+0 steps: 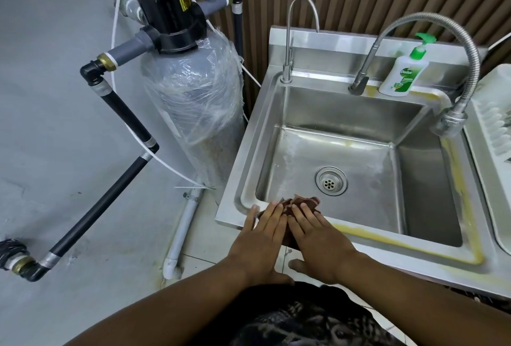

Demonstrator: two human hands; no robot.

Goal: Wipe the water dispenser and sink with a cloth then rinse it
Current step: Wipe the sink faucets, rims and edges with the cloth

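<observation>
- Two hands are laid flat side by side with fingers straight, neither clenched. The left hand [261, 237] and the right hand [318, 235] are both pressed down on the cloth, and nothing is gripped.
- The dark reddish cloth [302, 203] is bunched on the front-left rim of the sink [251, 152]. One crumpled end reaches over the inner edge, and much of the rest is hidden under the palms.
- Since the cloth is only pressed, it could be let slip into the basin or onto the floor if pressure is eased unevenly.
- Yellowish residue [373, 233] is seen along the front rim. It may be smeared rather than lifted if the bunched cloth is dragged through it.
- The drain [331, 180] lies near the cloth and could be covered during rinsing, so that water is held back.
- The flexible tap [449, 121] is hung near the basin's right edge, so water could be thrown onto the rim.
- The soap bottle [403, 74] could be knocked over by a wide wipe along the back ledge.
- The gooseneck tap [287, 49], judged to be the water dispenser, stands well apart from the cloth.
</observation>
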